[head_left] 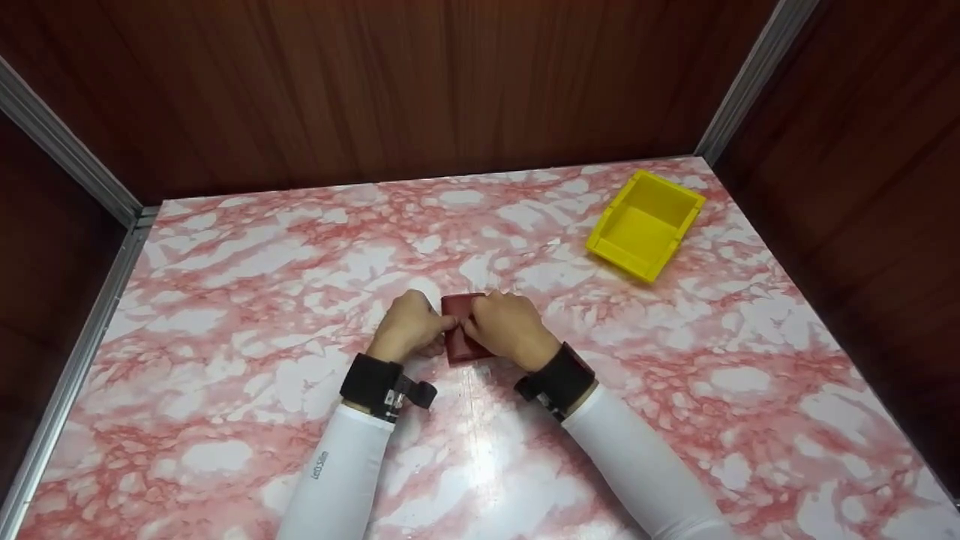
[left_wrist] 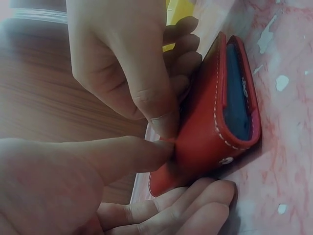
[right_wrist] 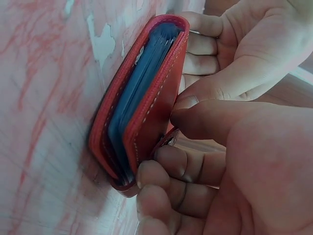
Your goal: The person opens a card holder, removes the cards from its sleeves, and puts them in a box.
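Pink-and-white marbled tabletop (head_left: 225, 375) spreads across most of the head view, with a glossy patch of light at bottom centre. Nearest, at the bottom edge, a white left sleeve (head_left: 334, 487) bears the dark lettering "Let's Slim"; a white right sleeve (head_left: 637, 457) slants in from the lower right. Black wrist straps (head_left: 373, 379) lie just beyond the cuffs, their small pale markings too small to read.

At the middle of the frame is a red wallet (head_left: 459, 345), close to the tabletop; whether it touches cannot be told. Pale stitching follows its cover edges, a small metal stud (left_wrist: 226, 160) shows near its rounded end, and bluish inner leaves (right_wrist: 139, 93) are packed between the covers. The left hand (head_left: 411, 324) grips it, thumb tip on the upper cover, fingers bent along the side. The right hand (head_left: 511, 326) holds the other side, thumb and curled fingertips drawn nearly together at the cover, the two thumbs almost meeting.

Farther off, at upper right, a yellow bin (head_left: 622, 259) sits tilted in the frame, its inner floor and walls visible. Behind rise dark wood-grain panels (head_left: 412, 90), joined by grey metal posts (head_left: 757, 79) at both upper corners.
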